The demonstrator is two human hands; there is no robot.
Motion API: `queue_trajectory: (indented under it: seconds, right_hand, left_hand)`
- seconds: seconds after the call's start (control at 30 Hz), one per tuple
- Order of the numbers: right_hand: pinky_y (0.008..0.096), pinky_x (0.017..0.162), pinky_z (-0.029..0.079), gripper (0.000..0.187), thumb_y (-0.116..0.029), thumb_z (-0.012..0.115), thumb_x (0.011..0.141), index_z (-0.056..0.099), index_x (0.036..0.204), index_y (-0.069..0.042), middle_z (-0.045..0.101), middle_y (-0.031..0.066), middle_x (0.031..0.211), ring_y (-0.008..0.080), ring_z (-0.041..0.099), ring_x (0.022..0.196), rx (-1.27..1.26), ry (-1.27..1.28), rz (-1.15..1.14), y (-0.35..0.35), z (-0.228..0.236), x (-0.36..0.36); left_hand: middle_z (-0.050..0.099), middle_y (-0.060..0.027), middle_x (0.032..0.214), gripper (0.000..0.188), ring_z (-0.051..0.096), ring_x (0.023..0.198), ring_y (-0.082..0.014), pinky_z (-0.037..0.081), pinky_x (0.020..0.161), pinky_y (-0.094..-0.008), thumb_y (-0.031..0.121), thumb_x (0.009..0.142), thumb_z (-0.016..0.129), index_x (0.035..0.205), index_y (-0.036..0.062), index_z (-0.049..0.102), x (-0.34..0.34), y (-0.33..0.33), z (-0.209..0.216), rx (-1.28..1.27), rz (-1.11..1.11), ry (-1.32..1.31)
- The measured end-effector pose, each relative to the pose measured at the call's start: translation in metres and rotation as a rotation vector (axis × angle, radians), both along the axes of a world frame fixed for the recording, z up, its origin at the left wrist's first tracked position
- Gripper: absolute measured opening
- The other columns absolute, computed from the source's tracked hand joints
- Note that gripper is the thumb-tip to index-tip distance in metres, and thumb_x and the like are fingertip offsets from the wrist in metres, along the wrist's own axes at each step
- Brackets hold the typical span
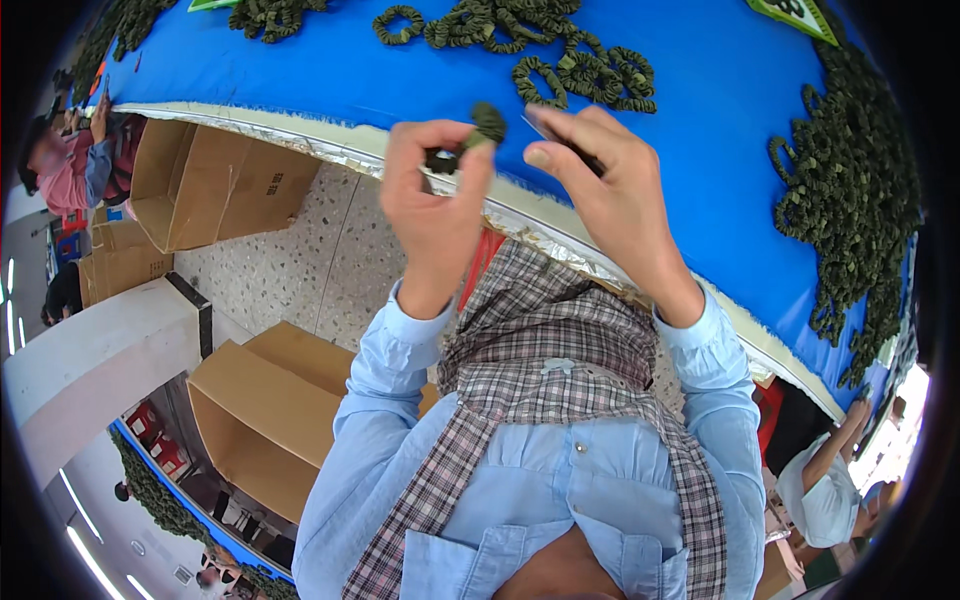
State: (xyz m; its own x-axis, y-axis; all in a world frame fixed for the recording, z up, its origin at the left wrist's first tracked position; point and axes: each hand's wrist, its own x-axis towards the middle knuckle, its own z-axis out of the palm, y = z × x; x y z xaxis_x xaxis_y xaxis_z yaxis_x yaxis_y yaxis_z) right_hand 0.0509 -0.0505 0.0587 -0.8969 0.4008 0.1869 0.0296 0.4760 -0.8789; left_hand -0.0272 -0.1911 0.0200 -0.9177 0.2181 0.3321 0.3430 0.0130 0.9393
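Note:
Over the table's near edge, my left hand (437,190) is closed, pinching a dark green fabric scrunchie (488,122) between thumb and fingertips. The scrunchie's ring stands partly behind the fingers. Just to the right, my right hand (618,165) is closed around a small dark tool (588,160) with a thin, shiny metal end near the fingertips. Most of that tool is hidden by the hand, so its exact kind does not show. The two hands are apart. Right beyond them, several more green scrunchies (590,75) lie in a loose group on the table.
A blue cover spreads over the table (330,75). At the right rises a large heap of green scrunchies (850,190). Open cardboard boxes (240,190) stand on the speckled floor at the left, with another box (275,400) nearer me. Other people sit at both table ends.

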Motion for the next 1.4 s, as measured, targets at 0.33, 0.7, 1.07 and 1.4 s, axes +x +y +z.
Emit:
queue_trajectory:
  seconds: [0.33,0.7,1.07,1.4]
  right_hand:
    - [0.0398,0.079,0.043,0.023,-0.020,0.069,0.083,0.068,0.098,-0.003,0.062,0.0116,0.091,0.0279,0.055,0.093,0.496,0.282,0.025,0.004,-0.064,-0.096]
    - [0.0330,0.074,0.046,0.020,-0.017,0.067,0.085,0.065,0.097,-0.002,0.063,0.0074,0.086,0.0191,0.056,0.084,-0.142,-0.111,0.238,0.046,-0.008,0.020]
    - [0.0262,0.081,0.048,0.019,-0.016,0.062,0.094,0.056,0.104,-0.001,0.060,0.0025,0.090,0.0124,0.059,0.086,-0.982,0.034,0.089,0.073,-0.028,0.070]
    - [0.0303,0.083,0.049,0.024,-0.021,0.067,0.091,0.056,0.104,-0.004,0.060,0.0031,0.092,0.0138,0.060,0.087,-1.207,0.172,0.092,0.088,-0.034,0.103]
  left_hand:
    - [0.061,-0.0045,0.096,0.014,0.058,0.087,-0.0115,0.049,0.083,-0.0280,0.010,0.095,0.059,0.105,0.0016,0.056,-0.029,-0.036,0.000,0.408,-0.161,-0.476]
    - [0.064,-0.0055,0.093,0.024,0.062,0.085,-0.0137,0.050,0.079,-0.0294,0.026,0.097,0.058,0.105,0.0035,0.056,-0.001,0.021,-0.007,0.425,-0.764,-0.754]
    - [0.066,-0.0093,0.100,0.021,0.063,0.089,-0.0169,0.050,0.084,-0.0319,0.019,0.097,0.057,0.112,0.0038,0.055,0.010,0.052,0.001,0.319,-0.954,-0.922]
    - [0.064,-0.0091,0.097,0.019,0.063,0.096,-0.0211,0.051,0.087,-0.0374,0.009,0.094,0.055,0.110,0.0008,0.054,0.023,0.080,0.000,0.476,-1.093,-1.059]
